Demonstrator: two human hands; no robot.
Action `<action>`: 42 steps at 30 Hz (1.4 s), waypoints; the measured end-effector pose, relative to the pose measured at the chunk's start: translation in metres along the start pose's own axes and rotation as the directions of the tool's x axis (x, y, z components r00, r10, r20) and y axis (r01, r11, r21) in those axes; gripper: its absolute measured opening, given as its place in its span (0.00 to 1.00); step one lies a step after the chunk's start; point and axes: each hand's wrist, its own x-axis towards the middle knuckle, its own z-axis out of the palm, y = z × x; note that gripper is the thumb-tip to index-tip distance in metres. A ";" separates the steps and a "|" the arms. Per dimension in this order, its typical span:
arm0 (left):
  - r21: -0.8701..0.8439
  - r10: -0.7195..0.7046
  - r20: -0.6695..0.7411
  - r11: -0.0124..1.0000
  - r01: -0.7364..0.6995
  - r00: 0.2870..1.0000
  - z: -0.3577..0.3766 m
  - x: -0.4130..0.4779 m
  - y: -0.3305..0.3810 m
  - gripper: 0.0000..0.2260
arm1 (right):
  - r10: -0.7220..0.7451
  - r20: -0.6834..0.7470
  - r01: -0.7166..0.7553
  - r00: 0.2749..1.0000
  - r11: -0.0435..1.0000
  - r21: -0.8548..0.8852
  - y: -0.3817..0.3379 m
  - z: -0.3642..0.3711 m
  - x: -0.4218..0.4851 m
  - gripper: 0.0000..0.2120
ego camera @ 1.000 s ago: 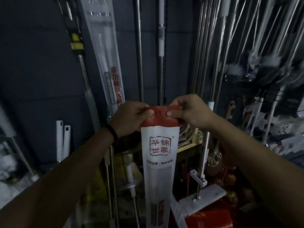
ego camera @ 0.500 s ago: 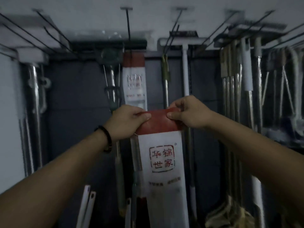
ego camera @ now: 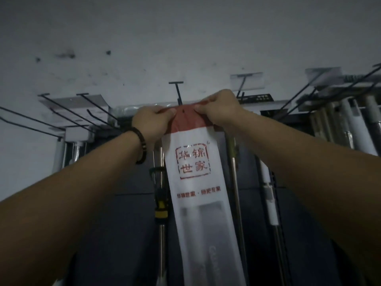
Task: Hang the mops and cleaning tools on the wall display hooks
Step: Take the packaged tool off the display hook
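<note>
Packaged mop in a white sleeve is held high against the dark wall. Its red header is pinched at either corner by the left hand and the right hand, fingers curled on the plastic. A black hook juts out just above the header. A yellow-banded handle and a brass-coloured rod hang close behind. More black hooks fan out to the left.

Black wall hooks jut forward; pole-handled tools hang beneath them.
</note>
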 end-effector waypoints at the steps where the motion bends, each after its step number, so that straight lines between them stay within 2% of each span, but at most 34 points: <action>1: -0.044 -0.023 -0.038 0.999 0.021 0.999 0.000 0.007 0.004 0.10 | -0.009 -0.013 0.009 1.000 1.000 0.019 -0.003 0.005 0.011 0.08; 3: -0.103 -0.048 -0.110 0.994 0.036 0.993 0.000 0.020 0.010 0.08 | -0.023 -0.051 0.025 0.998 0.999 0.039 -0.006 0.013 0.029 0.07; 6: -0.097 -0.024 -0.163 0.995 0.008 0.986 -0.002 0.038 0.015 0.09 | -0.023 -0.096 0.027 0.995 0.999 0.037 -0.009 0.021 0.050 0.08; 11: 0.014 0.027 -0.235 1.000 -0.025 0.972 0.005 0.056 0.008 0.09 | -0.021 -0.109 0.016 0.994 0.999 -0.042 -0.005 0.026 0.067 0.15; 14: 0.063 0.019 -0.240 0.998 -0.004 0.971 0.010 0.063 0.002 0.07 | -0.020 -0.139 0.011 0.990 0.998 -0.069 0.006 0.032 0.077 0.17; 18: 0.121 0.009 -0.195 0.993 0.015 0.981 0.020 0.071 -0.013 0.09 | 0.014 -0.136 -0.029 0.991 0.994 -0.106 0.030 0.044 0.088 0.13; 21: 0.113 -0.022 -0.162 0.993 0.040 0.987 0.028 0.077 -0.030 0.09 | 0.033 -0.122 -0.050 0.992 0.989 -0.140 0.048 0.050 0.094 0.12; 24: 0.105 -0.041 -0.146 0.993 0.057 0.988 0.037 0.082 -0.044 0.08 | 0.063 -0.088 -0.074 0.994 0.988 -0.134 0.059 0.054 0.096 0.16; 30: 0.024 -0.081 -0.149 0.996 0.085 0.986 0.050 0.094 -0.068 0.06 | 0.033 -0.099 -0.049 0.995 0.985 -0.167 0.079 0.067 0.102 0.15; 34: 0.004 -0.094 -0.144 0.995 0.095 0.985 0.049 0.095 -0.074 0.09 | 0.038 -0.102 -0.049 0.994 0.992 -0.115 0.084 0.059 0.099 0.16; 36: 0.058 -0.079 -0.142 0.994 0.087 0.987 0.048 0.089 -0.074 0.10 | 0.007 -0.101 -0.022 0.995 0.988 -0.153 0.082 0.051 0.094 0.16; 37: 0.094 -0.076 -0.148 0.991 0.091 0.986 0.045 0.085 -0.074 0.13 | -0.021 -0.100 0.004 0.995 0.985 -0.173 0.080 0.047 0.090 0.15; 40: 0.187 -0.024 -0.190 0.981 0.060 0.981 0.034 0.065 -0.073 0.28 | -0.135 -0.097 0.099 0.986 0.945 -0.311 0.075 0.034 0.075 0.12; 42: 0.284 0.063 -0.184 0.959 -0.009 0.981 0.026 0.047 -0.070 0.27 | -0.189 -0.083 0.135 0.978 0.892 -0.432 0.073 0.027 0.061 0.09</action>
